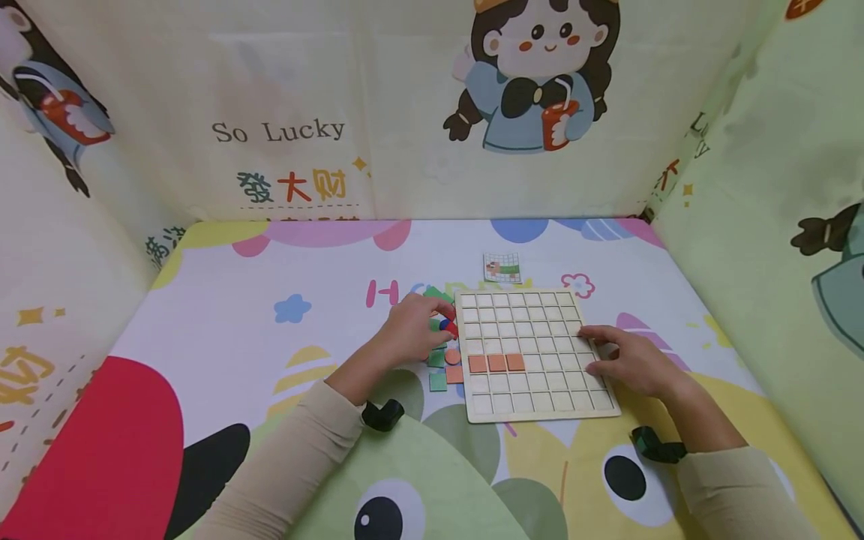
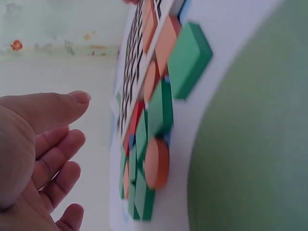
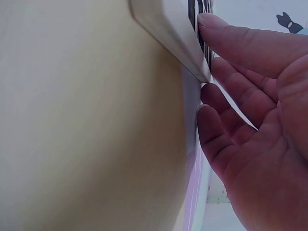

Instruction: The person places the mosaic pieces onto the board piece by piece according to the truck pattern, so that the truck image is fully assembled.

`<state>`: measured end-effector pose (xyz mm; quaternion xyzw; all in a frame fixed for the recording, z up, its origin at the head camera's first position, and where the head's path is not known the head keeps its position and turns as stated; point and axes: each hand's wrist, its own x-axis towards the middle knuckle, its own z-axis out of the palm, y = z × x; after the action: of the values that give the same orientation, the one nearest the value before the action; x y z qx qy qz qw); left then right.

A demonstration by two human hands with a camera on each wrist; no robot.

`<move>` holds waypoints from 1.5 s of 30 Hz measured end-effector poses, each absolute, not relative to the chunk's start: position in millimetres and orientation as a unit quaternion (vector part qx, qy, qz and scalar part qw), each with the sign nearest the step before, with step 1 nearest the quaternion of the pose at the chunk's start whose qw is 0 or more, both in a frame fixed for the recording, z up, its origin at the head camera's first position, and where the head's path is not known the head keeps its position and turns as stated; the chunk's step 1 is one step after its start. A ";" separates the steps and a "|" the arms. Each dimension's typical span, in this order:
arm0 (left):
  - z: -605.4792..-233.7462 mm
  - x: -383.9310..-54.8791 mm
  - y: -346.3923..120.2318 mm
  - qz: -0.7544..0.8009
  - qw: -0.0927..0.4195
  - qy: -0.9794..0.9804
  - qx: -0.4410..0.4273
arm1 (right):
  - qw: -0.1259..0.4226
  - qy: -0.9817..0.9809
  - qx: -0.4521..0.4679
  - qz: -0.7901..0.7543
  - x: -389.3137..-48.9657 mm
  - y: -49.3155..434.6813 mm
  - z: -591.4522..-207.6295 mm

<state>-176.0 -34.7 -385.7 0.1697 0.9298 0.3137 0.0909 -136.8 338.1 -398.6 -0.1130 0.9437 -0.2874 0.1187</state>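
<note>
A pale wooden grid board (image 1: 553,405) lies on the printed cloth, with three orange square tiles (image 1: 496,363) in a row in its cells. My left hand (image 1: 413,326) hovers over loose pieces by the board's left edge, near a red and a blue piece (image 1: 448,326). The left wrist view shows the thumb (image 2: 62,109) and fingers apart, nothing between them. At the board's right edge, my right hand (image 1: 634,360) grips it, thumb (image 3: 240,41) on the top face and fingers along the edge.
Green squares (image 1: 438,382), an orange disc (image 1: 452,357) and an orange square (image 1: 454,374) are among the loose pieces left of the board. Behind the board lies a small picture card (image 1: 502,268). Printed cloth walls (image 1: 398,97) rise at the back and sides.
</note>
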 end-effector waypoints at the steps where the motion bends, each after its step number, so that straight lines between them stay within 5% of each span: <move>1: -386.1 -176.7 -37.5 0.316 0.094 0.930 0.162 | 0.119 0.944 -0.112 -0.287 -137.0 338.0 -398.7; 45: -402.1 -177.6 -62.9 0.291 0.135 0.929 0.182 | 0.120 0.944 -0.116 -0.285 -138.3 339.0 -398.6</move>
<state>-177.6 -62.9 -402.1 0.1821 0.9295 0.2909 0.1351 -138.3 339.0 -398.6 -0.1164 0.9438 -0.2851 0.1202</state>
